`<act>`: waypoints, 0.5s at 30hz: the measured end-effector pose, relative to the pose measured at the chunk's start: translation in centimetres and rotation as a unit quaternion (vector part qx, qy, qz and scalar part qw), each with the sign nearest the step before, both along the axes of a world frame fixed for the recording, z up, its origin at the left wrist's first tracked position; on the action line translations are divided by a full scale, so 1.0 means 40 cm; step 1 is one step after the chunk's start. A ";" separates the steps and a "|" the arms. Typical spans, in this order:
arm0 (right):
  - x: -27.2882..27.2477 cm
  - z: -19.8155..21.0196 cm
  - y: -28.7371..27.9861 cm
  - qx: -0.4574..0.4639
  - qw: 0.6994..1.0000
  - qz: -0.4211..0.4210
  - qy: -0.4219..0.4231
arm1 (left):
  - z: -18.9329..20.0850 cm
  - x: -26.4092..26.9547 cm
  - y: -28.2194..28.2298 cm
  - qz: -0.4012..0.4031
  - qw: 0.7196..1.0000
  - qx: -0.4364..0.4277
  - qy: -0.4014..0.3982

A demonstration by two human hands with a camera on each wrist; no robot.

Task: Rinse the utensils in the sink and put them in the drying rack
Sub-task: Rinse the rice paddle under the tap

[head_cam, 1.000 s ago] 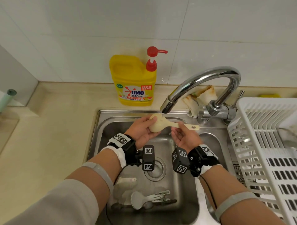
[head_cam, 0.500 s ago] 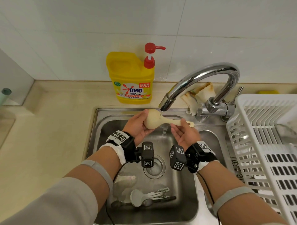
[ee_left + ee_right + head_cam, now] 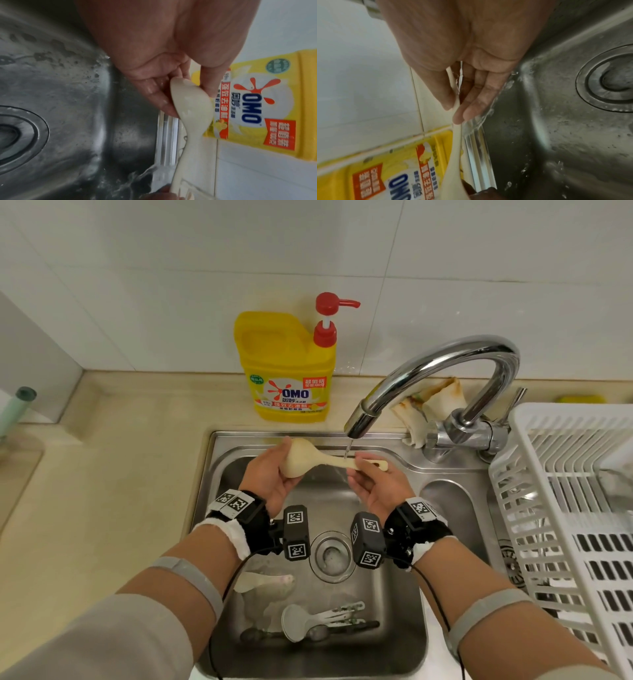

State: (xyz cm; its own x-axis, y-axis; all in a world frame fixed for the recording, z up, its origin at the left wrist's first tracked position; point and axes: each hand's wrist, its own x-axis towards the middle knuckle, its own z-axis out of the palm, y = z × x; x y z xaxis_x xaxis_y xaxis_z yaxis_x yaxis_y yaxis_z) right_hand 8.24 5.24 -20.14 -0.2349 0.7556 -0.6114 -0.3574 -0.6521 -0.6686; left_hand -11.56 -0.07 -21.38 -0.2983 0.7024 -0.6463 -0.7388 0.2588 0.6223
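I hold a cream rice paddle point(image 3: 308, 457) level under the running tap point(image 3: 359, 422), over the back of the steel sink point(image 3: 404, 611). My left hand point(image 3: 274, 477) grips its round blade point(image 3: 192, 102) between thumb and fingers. My right hand point(image 3: 370, 484) pinches the thin handle point(image 3: 456, 129) between thumb and fingertips, and water runs over that hand. More utensils lie in the sink's near end: a grey spoon point(image 3: 298, 621) on dark cutlery point(image 3: 356, 626) and a white spoon point(image 3: 253, 582). The white slatted drying rack point(image 3: 568, 508) stands on the right.
A yellow detergent jug point(image 3: 284, 371) with a red pump stands on the counter behind the sink. A stained cloth point(image 3: 431, 402) lies behind the tap base. The drain point(image 3: 332, 556) sits mid-basin. Beige counter point(image 3: 102, 491) extends to the left.
The paddle has shifted left under the tap, so the stream now falls on the handle near my right hand instead of on the blade. Both hands keep their hold.
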 end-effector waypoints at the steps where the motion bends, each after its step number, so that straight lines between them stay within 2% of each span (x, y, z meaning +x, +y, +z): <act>1: -0.009 0.001 -0.002 0.006 1.000 0.007 -0.009 | -0.003 -0.009 -0.005 0.011 1.000 -0.004 0.004; 4: -0.033 0.002 -0.006 0.004 0.999 0.021 -0.024 | -0.010 -0.039 -0.014 0.040 0.999 -0.025 0.016; 10: -0.064 0.014 -0.011 -0.004 0.999 0.041 0.020 | -0.019 -0.079 -0.023 0.089 0.992 -0.074 0.046; 13: -0.064 0.014 -0.004 -0.009 0.999 0.029 0.044 | -0.019 -0.070 -0.027 0.074 0.994 -0.070 0.027; 15: -0.058 0.012 0.002 -0.009 0.999 0.018 0.041 | -0.020 -0.055 -0.028 0.025 0.997 -0.069 0.030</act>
